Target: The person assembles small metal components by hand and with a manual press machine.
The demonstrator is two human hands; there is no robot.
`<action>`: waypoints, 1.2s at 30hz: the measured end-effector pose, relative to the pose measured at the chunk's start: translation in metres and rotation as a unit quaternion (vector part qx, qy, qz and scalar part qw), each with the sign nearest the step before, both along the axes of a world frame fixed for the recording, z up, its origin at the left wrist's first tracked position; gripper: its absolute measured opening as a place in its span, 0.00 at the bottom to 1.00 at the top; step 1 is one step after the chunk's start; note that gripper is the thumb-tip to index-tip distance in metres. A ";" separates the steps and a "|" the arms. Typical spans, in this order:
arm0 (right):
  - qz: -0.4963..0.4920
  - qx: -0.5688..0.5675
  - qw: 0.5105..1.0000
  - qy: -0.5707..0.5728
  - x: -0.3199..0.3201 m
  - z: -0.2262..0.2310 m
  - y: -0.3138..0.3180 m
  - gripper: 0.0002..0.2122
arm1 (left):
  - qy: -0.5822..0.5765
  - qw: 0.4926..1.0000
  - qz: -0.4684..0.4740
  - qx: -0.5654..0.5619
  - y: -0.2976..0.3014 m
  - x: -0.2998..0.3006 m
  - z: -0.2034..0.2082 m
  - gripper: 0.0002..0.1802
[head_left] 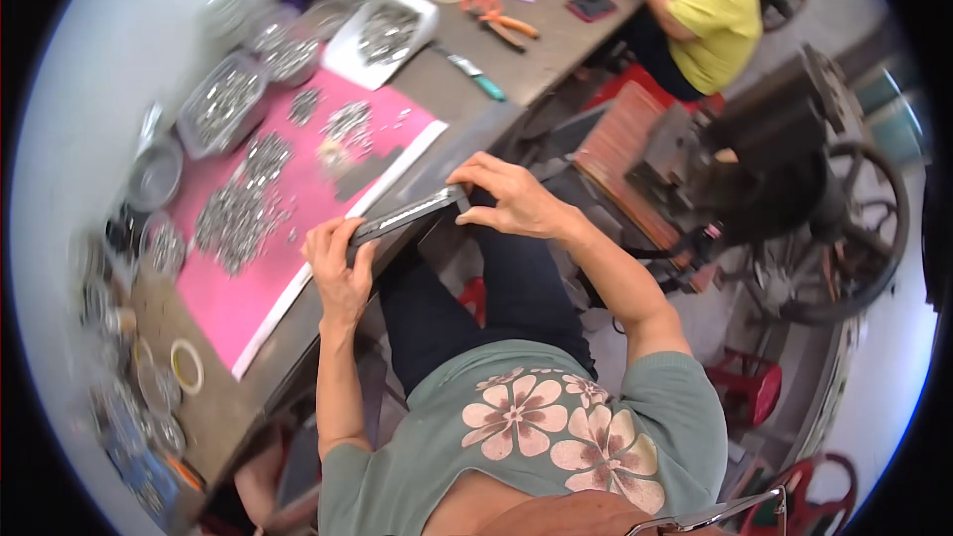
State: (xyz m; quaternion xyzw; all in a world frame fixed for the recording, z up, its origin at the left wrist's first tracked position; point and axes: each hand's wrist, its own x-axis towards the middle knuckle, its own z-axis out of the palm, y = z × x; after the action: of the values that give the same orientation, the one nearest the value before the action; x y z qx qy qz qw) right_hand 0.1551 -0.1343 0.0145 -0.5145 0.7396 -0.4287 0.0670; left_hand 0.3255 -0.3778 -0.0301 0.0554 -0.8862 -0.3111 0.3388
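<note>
Between my two hands, over the table's front edge, is a narrow dark bar point(409, 216) with a bright silvery strip along it. My left hand point(340, 268) pinches its left end between thumb and fingers. At the other end, my right hand point(511, 199) grips it the same way, and the bar slants up to the right. Beyond it, a pink sheet point(223, 313) with a white front edge covers part of the table. Small silvery metal pieces point(238, 223) lie heaped on that sheet, with smaller groups beside them. What the pieces are is too small to tell.
Tubs of metal pieces point(223, 104) and a white tray point(344, 50) line the table's back. A green-handled tool point(481, 82) and orange-handled pliers point(511, 22) lie farther right. A machine with a large handwheel point(864, 278) stands at right; a person in yellow point(717, 25) works beyond.
</note>
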 end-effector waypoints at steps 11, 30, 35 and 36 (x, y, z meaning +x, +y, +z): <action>-0.499 0.009 0.866 0.034 0.028 0.027 0.274 0.21 | -0.132 0.830 -0.459 0.290 0.270 -0.258 0.012 0.23; -0.568 0.019 0.793 0.219 0.055 0.048 0.287 0.17 | -0.143 0.763 -0.559 0.292 0.389 -0.306 -0.008 0.27; -0.697 -0.222 0.348 0.587 0.161 0.140 0.382 0.20 | -0.190 0.744 -0.623 0.150 0.362 -0.270 0.001 0.52; -0.691 -0.247 0.393 0.555 0.166 0.126 0.405 0.17 | -0.176 0.760 -0.615 0.118 0.362 -0.265 0.004 0.57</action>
State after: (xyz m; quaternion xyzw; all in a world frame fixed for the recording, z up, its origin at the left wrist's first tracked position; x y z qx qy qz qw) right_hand 0.3207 0.2706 0.1401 0.0547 0.5772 -0.1115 -0.8071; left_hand 0.0607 -0.0160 -0.0264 -0.4081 -0.7299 -0.5399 -0.0960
